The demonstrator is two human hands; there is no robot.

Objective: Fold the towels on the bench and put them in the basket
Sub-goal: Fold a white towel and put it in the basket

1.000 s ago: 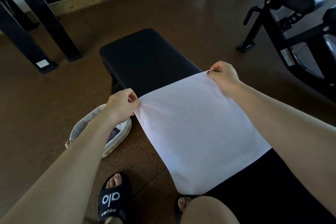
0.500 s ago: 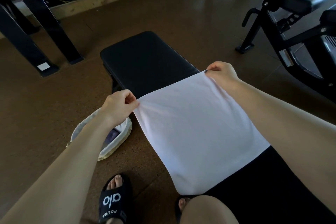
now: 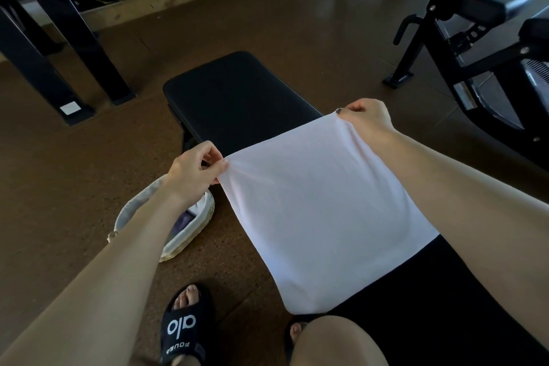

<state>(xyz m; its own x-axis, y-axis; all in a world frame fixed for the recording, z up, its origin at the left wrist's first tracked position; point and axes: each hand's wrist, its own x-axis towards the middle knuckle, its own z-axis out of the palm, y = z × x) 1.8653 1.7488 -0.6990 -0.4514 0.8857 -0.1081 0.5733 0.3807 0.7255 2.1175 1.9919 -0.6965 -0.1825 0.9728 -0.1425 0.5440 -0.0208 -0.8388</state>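
Note:
A white towel (image 3: 320, 205) is stretched flat above the black padded bench (image 3: 237, 98), its near end draped over my lap. My left hand (image 3: 193, 172) pinches the towel's far left corner. My right hand (image 3: 367, 119) pinches the far right corner. Both corners are lifted slightly off the bench, and the cloth shows tension creases near each. A pale woven basket (image 3: 130, 214) sits on the floor left of the bench, partly hidden by my left forearm, with dark and light cloth inside.
A black dumbbell rack (image 3: 59, 38) stands at the far left. An exercise machine (image 3: 481, 38) with a padded seat stands to the right. My sandalled foot (image 3: 185, 327) rests on the brown floor (image 3: 59, 172) near the basket.
Both hands still hold the same corners. They have raised the far edge a little, and creases now show at the corners. The view has tilted slightly.

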